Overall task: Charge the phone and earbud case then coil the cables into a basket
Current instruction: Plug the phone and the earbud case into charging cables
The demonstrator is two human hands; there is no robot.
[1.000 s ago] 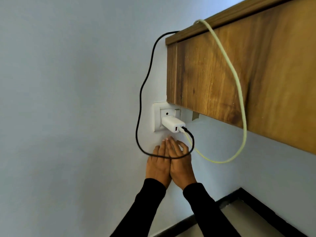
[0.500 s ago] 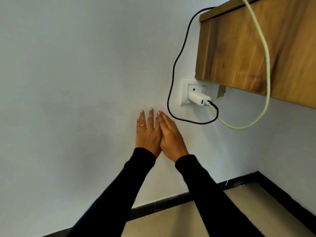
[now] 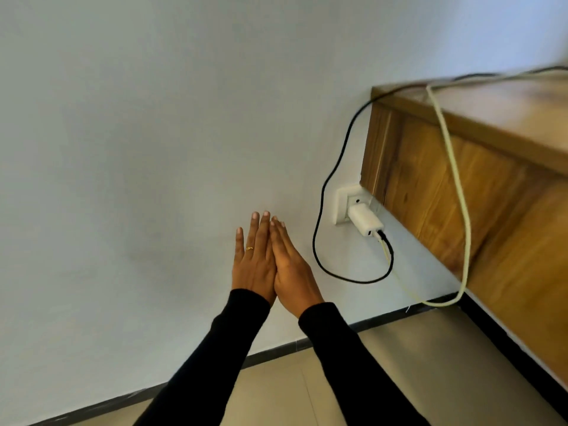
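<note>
Left of the wall socket (image 3: 345, 207), against the pale wall (image 3: 153, 149), the left hand (image 3: 253, 265) is stretched out flat with its fingers straight and close together, holding nothing; a thin gold ring (image 3: 249, 248) sits on one finger; its black sleeve (image 3: 203, 364) runs down toward the lower edge of the view; pressed against its inner edge, still left of the socket, the right hand (image 3: 290, 269) lies likewise flat, fingers straight and together, gripping nothing, its own black sleeve (image 3: 353, 364) reaching down below; the two hands touch side by side along their length, well apart from either cable. Between the hands and the socket the black cable (image 3: 322, 192) hangs in a long loop, falling from the cabinet top, curving below the socket and rising again to the white charger (image 3: 365, 221); the charger is plugged into the socket and sticks out from it, with the black cable's plug in its outer end; the pale yellow-green cable (image 3: 458, 186) leaves that same end of the charger, droops lower than the socket, bends near the dark skirting (image 3: 384, 318) and climbs up the face of the wooden cabinet (image 3: 445, 210) just right of the socket, passing over its top edge; both cables run on along the cabinet top toward the right, where the view is blurred; the phone and the earbud case cannot be made out there. Below the socket and the skirting lies the beige tiled floor (image 3: 430, 364).
</note>
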